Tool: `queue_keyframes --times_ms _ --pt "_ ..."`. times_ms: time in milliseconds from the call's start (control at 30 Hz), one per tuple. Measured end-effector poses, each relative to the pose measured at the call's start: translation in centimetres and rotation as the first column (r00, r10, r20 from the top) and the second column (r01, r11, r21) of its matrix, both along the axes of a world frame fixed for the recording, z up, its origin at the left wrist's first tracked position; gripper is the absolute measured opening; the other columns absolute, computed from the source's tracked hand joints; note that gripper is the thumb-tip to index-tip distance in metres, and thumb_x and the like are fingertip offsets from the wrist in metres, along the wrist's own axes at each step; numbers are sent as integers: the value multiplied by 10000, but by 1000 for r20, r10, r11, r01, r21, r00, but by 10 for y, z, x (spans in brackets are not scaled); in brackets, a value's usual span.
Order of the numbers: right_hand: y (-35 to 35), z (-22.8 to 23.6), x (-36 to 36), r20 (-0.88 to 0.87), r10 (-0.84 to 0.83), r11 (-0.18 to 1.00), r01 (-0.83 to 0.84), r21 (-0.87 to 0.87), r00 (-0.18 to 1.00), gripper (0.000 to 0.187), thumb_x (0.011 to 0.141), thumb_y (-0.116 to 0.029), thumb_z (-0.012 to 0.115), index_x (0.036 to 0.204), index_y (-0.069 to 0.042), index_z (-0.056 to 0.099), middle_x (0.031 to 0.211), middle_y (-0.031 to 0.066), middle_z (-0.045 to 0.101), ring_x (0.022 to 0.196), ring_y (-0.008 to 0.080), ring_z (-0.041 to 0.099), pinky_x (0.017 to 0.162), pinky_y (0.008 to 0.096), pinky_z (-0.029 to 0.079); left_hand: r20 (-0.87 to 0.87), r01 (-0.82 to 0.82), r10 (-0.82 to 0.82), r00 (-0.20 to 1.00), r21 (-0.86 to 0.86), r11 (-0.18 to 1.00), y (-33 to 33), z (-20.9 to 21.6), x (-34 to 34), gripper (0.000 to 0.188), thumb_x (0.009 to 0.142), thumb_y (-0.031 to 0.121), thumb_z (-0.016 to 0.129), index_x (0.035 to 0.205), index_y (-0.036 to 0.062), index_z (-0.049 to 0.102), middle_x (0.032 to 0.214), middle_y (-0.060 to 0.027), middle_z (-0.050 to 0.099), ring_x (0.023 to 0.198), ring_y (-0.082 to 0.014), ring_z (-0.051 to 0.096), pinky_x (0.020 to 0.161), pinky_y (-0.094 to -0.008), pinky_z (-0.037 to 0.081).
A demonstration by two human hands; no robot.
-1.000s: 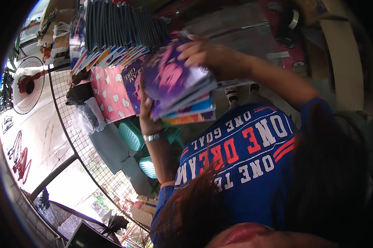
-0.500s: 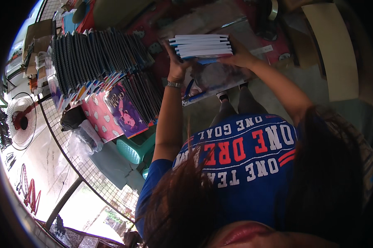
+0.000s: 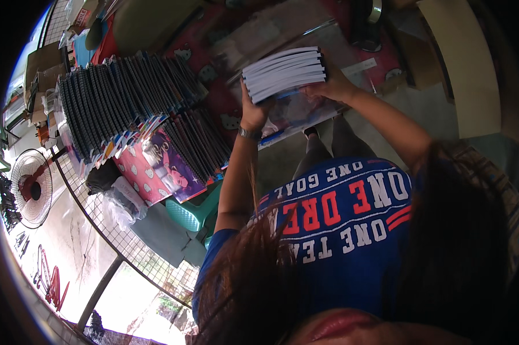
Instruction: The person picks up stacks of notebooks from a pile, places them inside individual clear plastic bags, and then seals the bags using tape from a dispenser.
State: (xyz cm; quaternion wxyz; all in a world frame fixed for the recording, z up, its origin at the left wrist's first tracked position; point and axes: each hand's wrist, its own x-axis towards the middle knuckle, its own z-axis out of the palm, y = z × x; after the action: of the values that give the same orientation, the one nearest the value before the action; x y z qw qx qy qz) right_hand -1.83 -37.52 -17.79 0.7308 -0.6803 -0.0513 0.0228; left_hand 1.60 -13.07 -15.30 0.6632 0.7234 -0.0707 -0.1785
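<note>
A stack of thin booklets [image 3: 285, 73] with white page edges is held above the table in front of me. My left hand [image 3: 254, 110] is closed round its left end, the thumb up along the side. At the right end, my right hand [image 3: 335, 86] grips the stack, with some fingers under it. The booklets bow slightly between the two hands. To the left stand long rows of dark spiral-bound notebooks [image 3: 118, 100], packed close together. A purple notebook cover [image 3: 182, 179] faces out at the near end of a shorter row.
Clear plastic covers the red patterned tabletop [image 3: 225, 95]. A green plastic stool [image 3: 193, 213] is below the notebooks, beside a clear plastic bag [image 3: 121, 204]. A white fan [image 3: 32, 188] stands at the far left near a wire mesh. A pale curved board [image 3: 466, 69] is at the right.
Both hands keep hold of the booklets, whose stack has tilted and now shows more evenly lined-up white edges. The left hand has shifted slightly right and down. The view has turned a little.
</note>
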Motion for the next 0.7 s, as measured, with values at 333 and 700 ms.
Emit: queue_keyframes --times_ms 333,700 --pt "-5 -15 -2 -40 110 933 -117 -339 993 980 561 -220 876 1358 -83 323 1245 141 478 1162 277 497 997 380 399 322 154 -323 890 455 877 16 -35 -14 552 692 54 771 1194 48 541 1111 -75 639 1022 -203 609 907 -326 473" --pt "33 114 -10 337 234 421 218 -880 912 936 709 -561 699 1371 1 352 1324 205 457 1276 374 399 1062 447 321 353 187 -462 814 594 782 47 -95 -9 414 759 175 737 1147 85 625 1079 -84 668 1014 -285 615 919 -387 466"
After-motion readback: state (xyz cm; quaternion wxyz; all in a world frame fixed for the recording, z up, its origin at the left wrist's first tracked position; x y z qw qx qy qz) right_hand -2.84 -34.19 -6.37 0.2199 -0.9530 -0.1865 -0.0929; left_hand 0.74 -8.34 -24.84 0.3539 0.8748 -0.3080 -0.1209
